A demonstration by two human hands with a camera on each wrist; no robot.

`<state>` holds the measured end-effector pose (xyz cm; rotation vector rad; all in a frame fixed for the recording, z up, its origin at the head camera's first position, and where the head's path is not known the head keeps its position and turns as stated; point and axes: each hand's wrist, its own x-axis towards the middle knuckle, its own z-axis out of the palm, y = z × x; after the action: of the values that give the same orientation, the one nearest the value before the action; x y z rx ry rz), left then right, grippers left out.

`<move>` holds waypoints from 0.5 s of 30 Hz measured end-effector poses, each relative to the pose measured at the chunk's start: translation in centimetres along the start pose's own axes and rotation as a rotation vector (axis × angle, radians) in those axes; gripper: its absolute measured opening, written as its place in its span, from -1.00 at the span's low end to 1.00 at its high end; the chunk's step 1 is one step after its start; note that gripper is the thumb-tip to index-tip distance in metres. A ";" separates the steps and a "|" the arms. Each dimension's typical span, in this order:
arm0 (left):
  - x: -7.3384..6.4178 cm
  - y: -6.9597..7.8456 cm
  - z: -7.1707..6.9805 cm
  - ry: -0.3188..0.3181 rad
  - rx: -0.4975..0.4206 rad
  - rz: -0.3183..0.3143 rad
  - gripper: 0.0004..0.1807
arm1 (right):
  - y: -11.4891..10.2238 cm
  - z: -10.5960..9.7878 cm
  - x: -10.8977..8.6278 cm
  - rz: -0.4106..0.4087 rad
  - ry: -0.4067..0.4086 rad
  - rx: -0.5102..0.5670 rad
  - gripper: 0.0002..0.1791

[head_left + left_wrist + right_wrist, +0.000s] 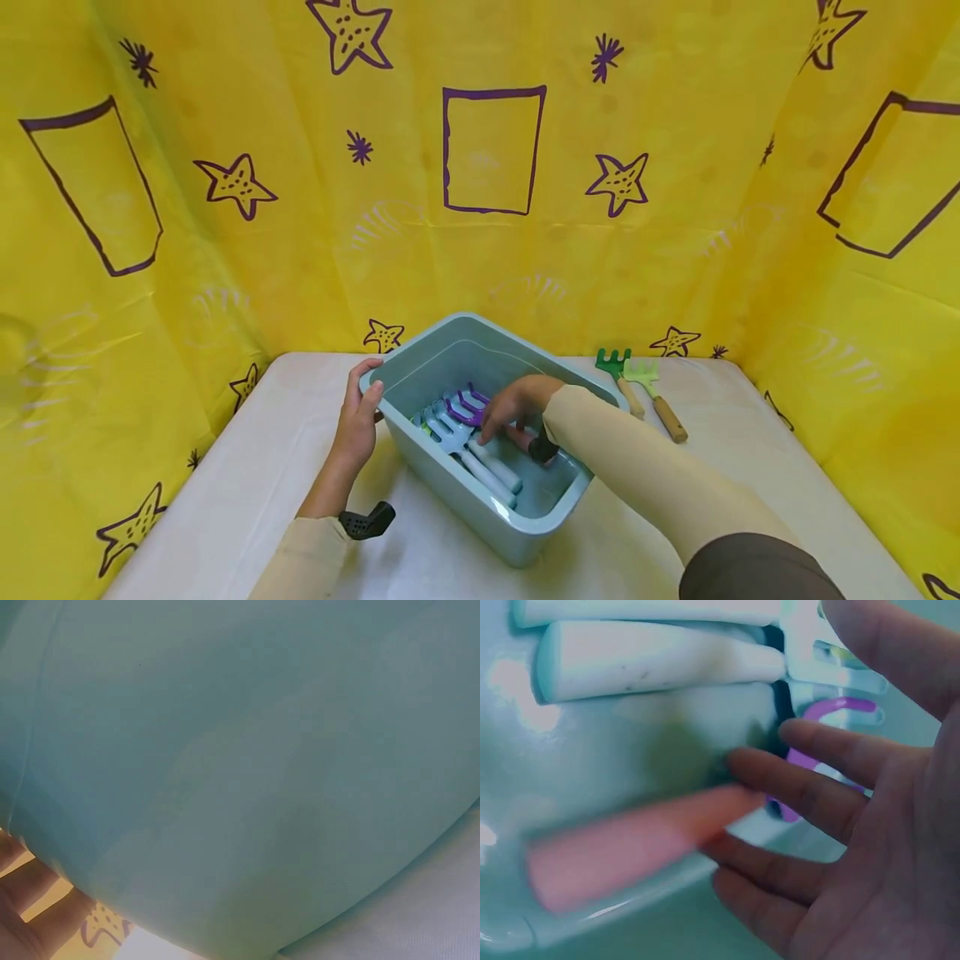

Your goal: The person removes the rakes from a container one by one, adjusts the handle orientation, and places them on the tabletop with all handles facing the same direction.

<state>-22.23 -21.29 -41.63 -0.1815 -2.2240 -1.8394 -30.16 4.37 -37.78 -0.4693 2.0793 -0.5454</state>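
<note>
A pale blue-green plastic bin point(442, 487) stands on the white-covered table. My left hand point(356, 425) grips its rim at the far left corner, thumb and fingers on either side of the wall. Inside the bin, my right hand point(519, 402) reaches over a small purple hand rake point(463, 410). The rake's pink handle point(630, 851) lies beside my fingertips point(746, 761), which are loosely spread in the right wrist view. Next to it lie light blue hand rakes point(446, 433) with pale handles point(660, 660). The bin's wall point(247, 787) fills most of the left wrist view.
Right of the bin, a dark green hand rake point(613, 363) and a light green one point(642, 375), both with wooden handles, lie on the table point(720, 483). Yellow cloth point(487, 267) with purple drawings hangs around the back and sides.
</note>
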 end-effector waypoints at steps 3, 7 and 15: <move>-0.2 0.4 0.0 -0.002 -0.004 -0.006 -0.51 | 0.0 0.1 0.1 -0.016 0.003 0.024 -0.40; -0.7 2.0 0.1 -0.012 0.007 -0.016 -0.51 | -0.1 -0.2 0.4 -0.052 -0.013 0.022 -0.48; 0.2 -0.3 -0.1 -0.004 -0.003 -0.003 -0.51 | -0.5 -0.8 0.7 -0.122 -0.055 0.062 -0.51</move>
<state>-22.49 -21.43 -41.82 -0.1834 -2.2257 -1.8456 -31.10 3.77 -37.59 -0.5718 1.9849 -0.6598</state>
